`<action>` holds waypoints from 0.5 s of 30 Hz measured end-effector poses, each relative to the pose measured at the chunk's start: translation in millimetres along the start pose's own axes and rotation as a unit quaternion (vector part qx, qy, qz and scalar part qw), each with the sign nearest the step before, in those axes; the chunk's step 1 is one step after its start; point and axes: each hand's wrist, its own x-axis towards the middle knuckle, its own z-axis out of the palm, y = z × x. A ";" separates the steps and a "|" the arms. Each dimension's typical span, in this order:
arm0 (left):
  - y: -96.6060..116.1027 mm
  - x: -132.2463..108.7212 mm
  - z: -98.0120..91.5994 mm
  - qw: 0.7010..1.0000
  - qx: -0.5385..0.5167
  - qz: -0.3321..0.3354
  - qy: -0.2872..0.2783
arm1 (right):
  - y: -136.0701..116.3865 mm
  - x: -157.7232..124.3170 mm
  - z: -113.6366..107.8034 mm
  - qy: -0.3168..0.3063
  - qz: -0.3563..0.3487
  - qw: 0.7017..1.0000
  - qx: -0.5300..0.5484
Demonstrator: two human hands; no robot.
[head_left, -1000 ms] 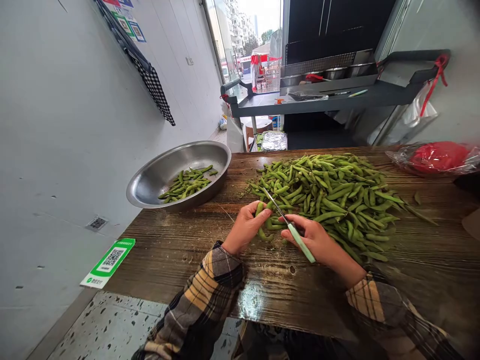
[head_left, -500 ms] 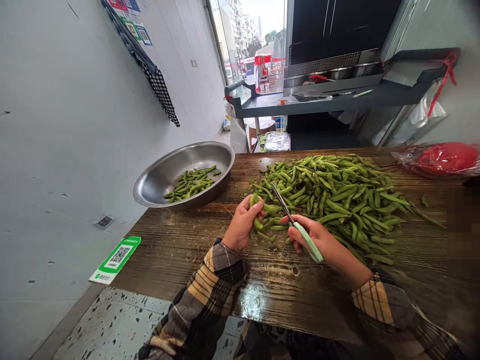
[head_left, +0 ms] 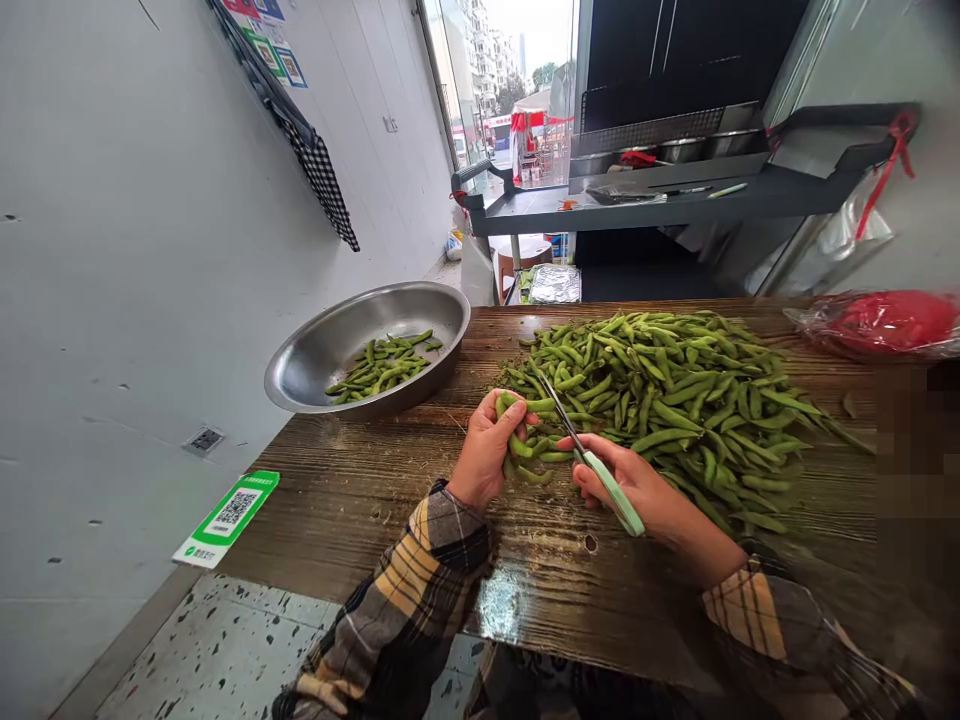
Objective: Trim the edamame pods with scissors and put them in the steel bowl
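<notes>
Several green edamame pods (head_left: pixel 517 445) are pinched in my left hand (head_left: pixel 484 448), their ends sticking out beyond the thumb and fingers. My right hand (head_left: pixel 626 480) grips a pair of scissors (head_left: pixel 611 490) by its pale green handles. The scissor blades point up and left, close together, just right of the held pods. Behind both hands spreads a large heap of edamame pods (head_left: pixel 675 390) on the dark wooden table (head_left: pixel 360 520). To the left, a metal basin (head_left: pixel 300 375) contains a small pile of edamame pods (head_left: pixel 386 362).
A green and white QR code sign (head_left: pixel 229 515) lies at the table's left edge, by the wall. At the right is a red item in clear plastic (head_left: pixel 885 322). Beyond the table stands a grey cart (head_left: pixel 645 208) with metal containers above it.
The scissors and my right hand have shifted slightly left, nearer the pods in my left hand. My left hand keeps its hold almost unchanged.
</notes>
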 end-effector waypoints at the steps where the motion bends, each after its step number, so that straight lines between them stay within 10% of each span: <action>1: -0.3 -0.6 0.6 1.000 0.006 0.005 -0.004 | 0.3 0.0 0.0 0.000 0.002 1.000 0.002; 15: -0.4 1.8 -0.4 0.999 0.029 0.035 0.029 | 12.8 2.3 1.8 0.011 0.002 0.999 -0.053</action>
